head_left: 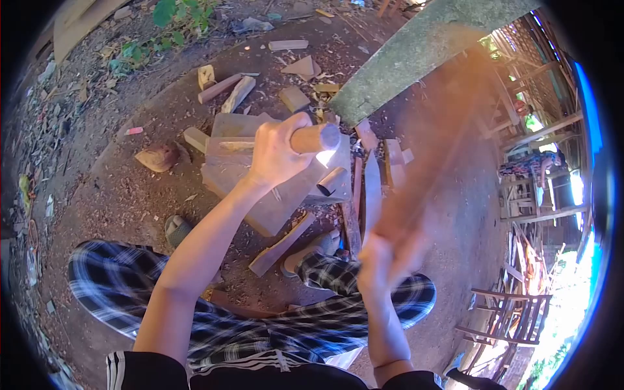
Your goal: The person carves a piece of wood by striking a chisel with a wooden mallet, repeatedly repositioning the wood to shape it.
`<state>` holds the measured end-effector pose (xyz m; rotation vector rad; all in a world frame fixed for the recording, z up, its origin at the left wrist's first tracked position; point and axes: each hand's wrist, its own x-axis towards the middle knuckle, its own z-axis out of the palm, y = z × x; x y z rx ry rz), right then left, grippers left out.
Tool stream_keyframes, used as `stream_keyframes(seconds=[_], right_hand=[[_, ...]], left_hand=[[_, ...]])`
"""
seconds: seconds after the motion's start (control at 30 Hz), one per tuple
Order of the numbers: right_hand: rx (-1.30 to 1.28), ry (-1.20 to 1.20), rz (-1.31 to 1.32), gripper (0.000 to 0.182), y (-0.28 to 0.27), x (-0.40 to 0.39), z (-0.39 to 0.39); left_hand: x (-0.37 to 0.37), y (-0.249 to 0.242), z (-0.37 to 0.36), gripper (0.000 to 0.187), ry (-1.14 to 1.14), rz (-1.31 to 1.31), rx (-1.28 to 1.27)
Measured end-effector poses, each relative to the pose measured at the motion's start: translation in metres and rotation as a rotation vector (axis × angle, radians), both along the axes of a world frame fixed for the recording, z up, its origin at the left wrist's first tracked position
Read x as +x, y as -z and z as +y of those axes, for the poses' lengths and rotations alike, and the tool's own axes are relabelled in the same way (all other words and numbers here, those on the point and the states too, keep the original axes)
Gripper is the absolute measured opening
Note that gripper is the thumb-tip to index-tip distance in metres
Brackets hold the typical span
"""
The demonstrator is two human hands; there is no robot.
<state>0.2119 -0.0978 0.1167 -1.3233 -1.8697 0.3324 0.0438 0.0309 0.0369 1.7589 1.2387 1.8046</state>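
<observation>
The left hand is closed in a fist around a round wooden handle, whose flat, pale end sticks out on the thumb side and faces toward the right and up to the eye. Whatever lies at the handle's other end is hidden by the fist. The right hand, nearer the body and to the right of the left one, appears closed around the near end of a long brown wooden piece; both are blurred, so the exact grip of its fingers cannot be told. From that hand the piece slants away forward and outward to the right, apart from the handle. The handle's end thus lies forward and to the left of the right hand, on the left side of the piece's long axis, with the left hand right at it.

Below and around the left hand lie flat wooden boards. Just to the near right of it is a short rounded piece, and farther right a long pointed grey strip. Nearer the body is a curved wooden offcut. Well beyond the hand, forward and right, a broad greenish plank slants away; to its left lies a brown husk-like shell.
</observation>
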Motion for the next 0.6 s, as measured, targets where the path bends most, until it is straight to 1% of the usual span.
stream_keyframes(seconds=[0.03, 0.07, 0.1, 0.17, 0.27, 0.33, 0.37, 0.43, 0.47, 0.53, 0.57, 0.6], right_hand=[[-0.018, 0.003, -0.011, 0.064, 0.004, -0.001, 0.0], [-0.064, -0.025, -0.07, 0.073, 0.014, 0.007, -0.003], [-0.064, -0.041, -0.066, 0.073, 0.013, 0.011, -0.004], [0.12, 0.052, 0.092, 0.076, 0.008, 0.018, -0.013], [0.036, 0.082, 0.139, 0.071, 0.032, 0.025, -0.013], [-0.02, 0.107, 0.177, 0.067, 0.032, 0.019, -0.007], [-0.303, -0.054, 0.269, 0.063, 0.027, 0.018, 0.001], [-0.543, 0.019, 0.402, 0.062, 0.041, 0.021, 0.004], [-0.562, 0.001, 0.394, 0.062, 0.048, 0.019, 0.007], [-0.658, 0.177, 0.598, 0.061, 0.062, 0.015, 0.012], [-0.662, 0.163, 0.597, 0.061, 0.066, 0.012, 0.022], [-0.658, 0.164, 0.463, 0.06, 0.07, 0.01, 0.034]], left_hand=[[0.001, 0.001, 0.0, 0.021, 0.003, -0.036, 0.017], [0.002, 0.003, -0.002, 0.021, -0.004, -0.026, 0.01], [0.002, 0.004, 0.0, 0.022, -0.004, -0.007, 0.041], [0.002, 0.011, -0.005, 0.022, -0.019, -0.001, 0.04], [0.0, 0.01, -0.006, 0.019, 0.037, 0.076, -0.028], [0.001, 0.009, -0.004, 0.024, 0.003, 0.052, 0.014], [0.002, 0.01, -0.004, 0.024, -0.005, 0.044, 0.018], [-0.004, 0.011, -0.006, 0.025, -0.022, 0.011, 0.035], [-0.004, 0.014, -0.008, 0.025, -0.044, 0.009, 0.02], [0.003, 0.018, -0.017, 0.024, 0.002, 0.036, 0.142], [0.002, 0.02, -0.02, 0.024, -0.012, 0.041, 0.142], [0.003, 0.022, -0.023, 0.024, -0.014, 0.128, 0.138]])
